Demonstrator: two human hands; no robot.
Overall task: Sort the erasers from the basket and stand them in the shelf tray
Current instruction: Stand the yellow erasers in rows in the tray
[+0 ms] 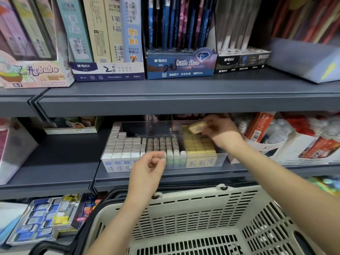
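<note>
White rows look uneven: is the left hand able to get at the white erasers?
Probably yes: left hand looks empty, just before the open-topped tray; nothing covers the white erasers.

On your upper shelf's (184, 92) front edge stand a pencil-lead box (107, 71), a blue Little Stars mechanical-pencil box (181, 68) just beside it, then a black M&G box (241, 61).
</note>
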